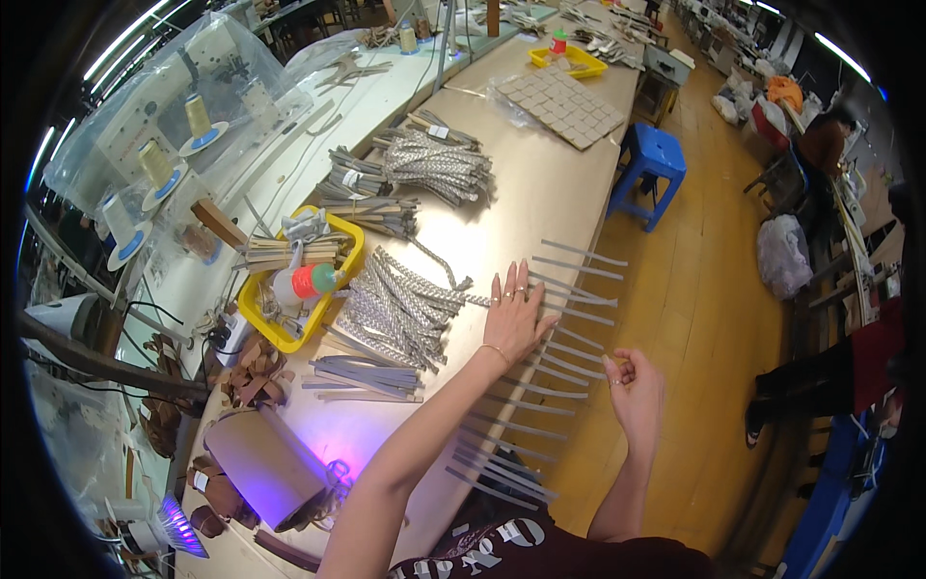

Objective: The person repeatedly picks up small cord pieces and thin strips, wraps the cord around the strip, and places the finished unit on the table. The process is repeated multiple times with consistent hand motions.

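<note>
My left hand (514,318) lies flat on the table, fingers spread, pressing on the inner ends of grey strips (569,333) that hang in a row over the table's right edge. Just left of it lies a pile of braided silver strips (400,309). My right hand (632,386) hovers off the table edge with fingers loosely curled near the tip of one grey strip; whether it grips the strip I cannot tell.
A yellow tray (253,318) with a glue bottle (309,282) sits left of the braids. More strip bundles (434,164), flat grey strips (367,376), beige square pieces (564,106), a blue stool (654,159), a purple lamp (178,521), and a person seated at right (825,145).
</note>
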A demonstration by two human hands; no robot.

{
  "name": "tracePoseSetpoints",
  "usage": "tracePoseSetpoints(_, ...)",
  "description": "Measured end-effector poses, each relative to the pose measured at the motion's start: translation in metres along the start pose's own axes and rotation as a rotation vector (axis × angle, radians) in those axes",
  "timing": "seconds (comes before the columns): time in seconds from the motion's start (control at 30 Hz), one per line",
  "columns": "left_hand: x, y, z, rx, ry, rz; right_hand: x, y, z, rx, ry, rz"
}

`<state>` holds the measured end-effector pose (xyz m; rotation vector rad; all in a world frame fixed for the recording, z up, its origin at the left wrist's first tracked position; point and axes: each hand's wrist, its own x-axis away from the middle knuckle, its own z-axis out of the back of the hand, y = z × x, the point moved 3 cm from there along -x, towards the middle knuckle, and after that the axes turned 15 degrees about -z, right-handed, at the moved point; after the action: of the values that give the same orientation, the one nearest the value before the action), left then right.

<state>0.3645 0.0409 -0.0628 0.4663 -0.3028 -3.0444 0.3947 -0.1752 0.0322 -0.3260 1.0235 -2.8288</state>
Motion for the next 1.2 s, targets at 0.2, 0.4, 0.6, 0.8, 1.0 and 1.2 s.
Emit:
tracePoseSetpoints(0.2, -0.017, -0.007, -0.003, 0.046, -0.156, 0.059, -0.003, 0.008, 0.01, 0.022, 0.038, -0.027)
tracePoseSetpoints(0.4, -0.04, -0.004, 0.0, 0.103, -0.105, 0.053, -0.003, 0.019, 0.016, -0.063, 0.046, -0.081)
tracePoseSetpoints(0.6, -0.036, 0.022, 0.042, 0.254, 0.204, 0.046, 0.0, 0.02, 0.01, -0.072, 0.014, -0.045)
tracePoseSetpoints(0.8, 0.091, 0.062, 0.101, 0.423, 0.508, 0.023, 0.017, -0.031, -0.031, -0.072, -0.264, 0.306)
tracePoseSetpoints(1.0, 0.252, 0.081, 0.133, 0.409, 0.532, 0.468, 0.066, -0.122, -0.097, 0.038, -0.515, 0.914)
tracePoseSetpoints(1.2, 0.338, 0.096, 0.149, 0.35, 0.608, 0.761, 0.117, -0.175, -0.223, 0.223, -0.626, 1.112)
